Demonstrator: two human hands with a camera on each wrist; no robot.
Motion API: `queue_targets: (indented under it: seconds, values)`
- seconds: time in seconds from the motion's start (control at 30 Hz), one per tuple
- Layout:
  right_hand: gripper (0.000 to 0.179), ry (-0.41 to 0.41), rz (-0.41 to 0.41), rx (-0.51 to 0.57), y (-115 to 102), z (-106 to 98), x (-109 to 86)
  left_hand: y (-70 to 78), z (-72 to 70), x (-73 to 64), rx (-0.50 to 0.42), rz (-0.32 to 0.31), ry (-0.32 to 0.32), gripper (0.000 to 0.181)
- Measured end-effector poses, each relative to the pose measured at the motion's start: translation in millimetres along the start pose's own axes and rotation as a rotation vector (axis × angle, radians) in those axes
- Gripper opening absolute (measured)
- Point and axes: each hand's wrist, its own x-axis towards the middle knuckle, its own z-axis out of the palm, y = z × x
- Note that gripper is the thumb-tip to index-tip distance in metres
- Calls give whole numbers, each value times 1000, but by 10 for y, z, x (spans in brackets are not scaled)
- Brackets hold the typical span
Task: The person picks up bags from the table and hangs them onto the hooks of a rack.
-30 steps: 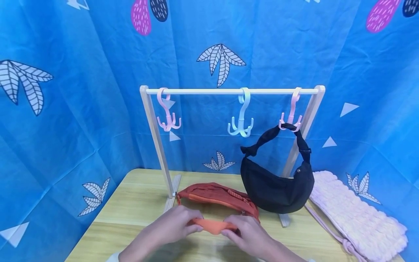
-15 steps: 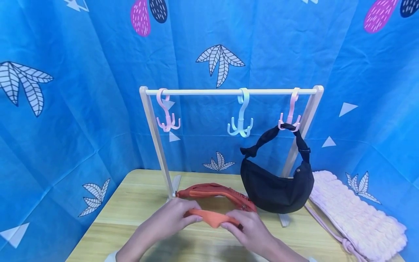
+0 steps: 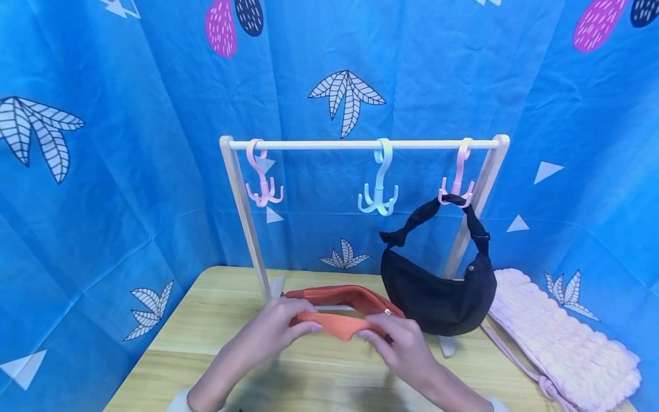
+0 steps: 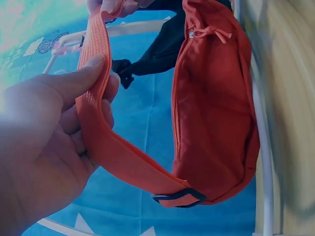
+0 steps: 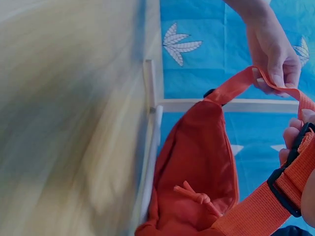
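Observation:
A red-orange waist bag (image 4: 216,103) hangs by its orange strap (image 3: 337,326) in front of the rack. My left hand (image 3: 275,326) pinches the strap between thumb and fingers on one side. On the other side my right hand (image 3: 399,340) grips the same strap, close to a black buckle (image 5: 284,189). Between the hands the strap sags slightly. In the left wrist view the bag's body dangles beside a zip with a knotted pull (image 4: 214,33). The right wrist view shows my left hand (image 5: 275,54) across from the right fingers.
A rack's white bar (image 3: 319,145) carries a left pink hook (image 3: 265,189), a blue hook (image 3: 379,189) and a right pink hook (image 3: 457,183). A black bag (image 3: 437,292) hangs from the right one. A pale pink ruffled bag (image 3: 561,337) lies on the wooden table (image 3: 180,332).
Both hands have risen a little and moved toward the rack with the strap. The waist bag has come up with them and turned. The black bag has barely shifted.

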Motion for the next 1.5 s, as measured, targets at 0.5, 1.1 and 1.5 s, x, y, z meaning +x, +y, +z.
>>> queue_targets:
  seconds: [0.5, 1.1, 1.5]
  values:
    - [29, 88, 133, -43, -30, -232, 154, 93, 26, 185, 47, 124, 309, 11]
    - [24, 69, 195, -99, -16, -454, 265, 260, -58, 442, -63, 107, 389, 17]
    - [25, 99, 155, -187, -5, -629, 373, 357, -93, 587, -122, 120, 377, 19]
